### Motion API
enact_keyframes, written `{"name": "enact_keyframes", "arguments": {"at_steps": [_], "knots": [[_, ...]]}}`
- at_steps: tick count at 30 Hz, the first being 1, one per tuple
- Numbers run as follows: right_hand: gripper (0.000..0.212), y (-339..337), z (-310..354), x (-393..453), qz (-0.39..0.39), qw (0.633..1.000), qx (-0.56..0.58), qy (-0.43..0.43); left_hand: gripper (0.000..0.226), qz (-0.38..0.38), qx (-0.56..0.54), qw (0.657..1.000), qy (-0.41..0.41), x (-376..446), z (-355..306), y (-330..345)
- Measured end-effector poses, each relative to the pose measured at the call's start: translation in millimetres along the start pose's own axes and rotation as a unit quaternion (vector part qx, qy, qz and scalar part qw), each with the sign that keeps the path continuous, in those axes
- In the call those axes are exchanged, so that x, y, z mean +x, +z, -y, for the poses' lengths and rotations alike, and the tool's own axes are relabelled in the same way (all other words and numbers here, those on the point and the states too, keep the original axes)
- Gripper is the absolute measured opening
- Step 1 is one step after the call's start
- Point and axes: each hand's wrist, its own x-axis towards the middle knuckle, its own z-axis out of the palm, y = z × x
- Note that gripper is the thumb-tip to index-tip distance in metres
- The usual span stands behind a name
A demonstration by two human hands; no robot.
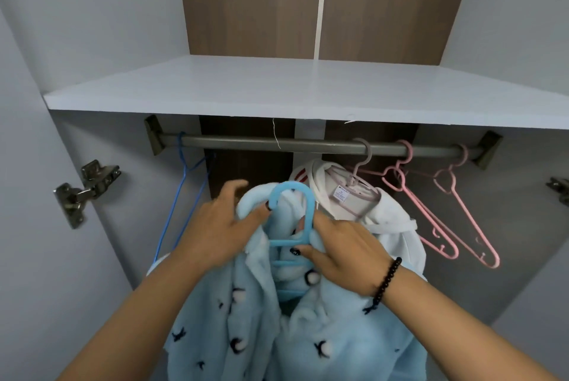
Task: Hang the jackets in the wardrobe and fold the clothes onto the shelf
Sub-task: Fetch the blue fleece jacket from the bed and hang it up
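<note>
A fluffy light-blue jacket (246, 334) with dark bird prints hangs on a light-blue plastic hanger (294, 205) in front of me, below the grey rail (308, 145). My left hand (221, 229) grips the jacket's collar at the left, its thumb by the hanger hook. My right hand (348, 254) grips the collar and the hanger neck at the right. The hanger hook is under the rail, not on it. A white hooded jacket (385, 226) hangs on a pale hanger on the rail behind. The white shelf (308, 88) above is bare.
Two pink hangers (446, 211) hang bare on the rail's right part. A thin blue wire hanger (184, 196) hangs at the far left. Door hinges (86, 189) stick out on the left wall and at the right edge.
</note>
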Motion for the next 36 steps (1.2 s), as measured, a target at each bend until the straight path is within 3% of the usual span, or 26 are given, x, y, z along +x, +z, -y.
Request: {"name": "enact_keyframes", "arguments": {"at_steps": [2,5,9,14,17,27,36], "knots": [[0.030,-3,-6,-1,-0.012,0.999,0.030,0.037,0.082,-0.076,-0.045,0.996,0.013,-17,3,1],[0.031,-6,-23,1,-0.032,0.992,0.082,0.091,0.071,-0.191,-0.040,0.978,0.072,-46,9,16],[0.032,-6,-43,7,-0.027,0.982,0.145,0.116,0.062,-0.147,-0.062,0.985,0.061,-65,10,62],[0.035,-10,-60,23,-0.018,0.984,0.112,0.139,0.027,-0.064,-0.270,0.959,-0.053,-50,0,99],[0.042,-10,-75,40,0.022,0.983,0.084,0.163,0.017,-0.061,-0.266,0.960,-0.067,-27,0,111],[0.023,-18,-118,102,0.074,0.970,0.062,0.222,0.023,-0.125,-0.264,0.955,-0.054,32,7,129],[0.027,18,-137,142,0.075,0.942,-0.007,0.327,0.025,-0.059,-0.246,0.967,-0.019,89,34,123]]}}
